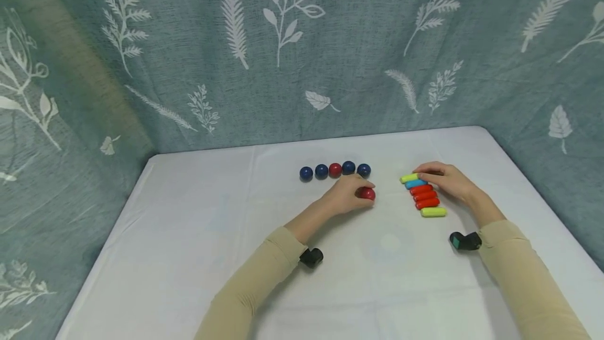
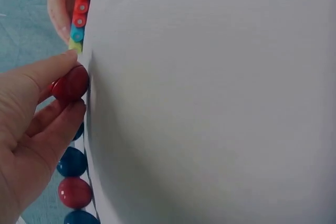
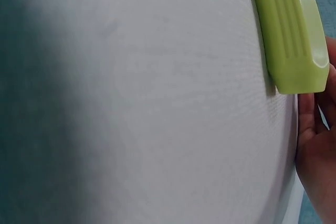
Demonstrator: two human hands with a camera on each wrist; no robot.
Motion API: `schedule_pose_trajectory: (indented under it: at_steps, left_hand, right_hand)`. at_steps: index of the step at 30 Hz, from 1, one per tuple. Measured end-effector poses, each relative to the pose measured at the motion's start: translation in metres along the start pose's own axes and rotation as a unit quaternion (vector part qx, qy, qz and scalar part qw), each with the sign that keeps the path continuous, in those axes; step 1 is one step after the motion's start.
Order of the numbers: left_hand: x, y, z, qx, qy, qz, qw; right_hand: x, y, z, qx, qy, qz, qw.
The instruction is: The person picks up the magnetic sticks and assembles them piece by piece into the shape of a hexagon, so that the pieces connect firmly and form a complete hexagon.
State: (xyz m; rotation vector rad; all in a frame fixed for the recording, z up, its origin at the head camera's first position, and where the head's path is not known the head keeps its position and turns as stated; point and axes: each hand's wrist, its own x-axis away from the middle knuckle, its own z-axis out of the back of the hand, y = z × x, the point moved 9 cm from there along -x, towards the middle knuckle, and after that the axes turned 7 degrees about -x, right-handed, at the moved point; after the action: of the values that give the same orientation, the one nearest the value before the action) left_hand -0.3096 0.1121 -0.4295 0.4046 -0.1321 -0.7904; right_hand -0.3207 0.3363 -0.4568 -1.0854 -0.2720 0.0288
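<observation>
My left hand (image 1: 348,194) pinches a glossy red ball (image 1: 367,193) between thumb and fingers, just in front of a row of balls. In the left wrist view that red ball (image 2: 71,83) sits between the fingertips. The row has several dark blue balls (image 1: 306,173) and one red ball (image 1: 335,170) in its middle. At the right, my right hand (image 1: 445,180) has thumb and fingers on the right end of a short yellow-green stick (image 1: 408,178), the farthest in a column. Below it lie a blue stick (image 1: 416,184), three red sticks (image 1: 425,196) and a nearer yellow-green stick (image 1: 433,212).
A white cloth covers the table (image 1: 212,224). A grey-green curtain (image 1: 189,56) with white leaf prints hangs behind and at both sides. Small black wrist cameras (image 1: 312,257) sit at both beige sleeves (image 1: 264,266).
</observation>
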Motion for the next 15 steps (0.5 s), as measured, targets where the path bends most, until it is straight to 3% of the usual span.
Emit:
schedule_pose_trajectory:
  at_steps: [8,15]
  left_hand:
    - [0.043,-0.013,0.006,0.044,0.031,0.038,0.9978]
    - [0.085,-0.021,0.012,0.045,0.047,0.056,0.9963]
  right_hand:
    - [-0.002,0.003,-0.002,0.000,-0.005,-0.004,1.0000]
    - [-0.001,0.002,-0.004,0.001,-0.012,-0.006,0.9999]
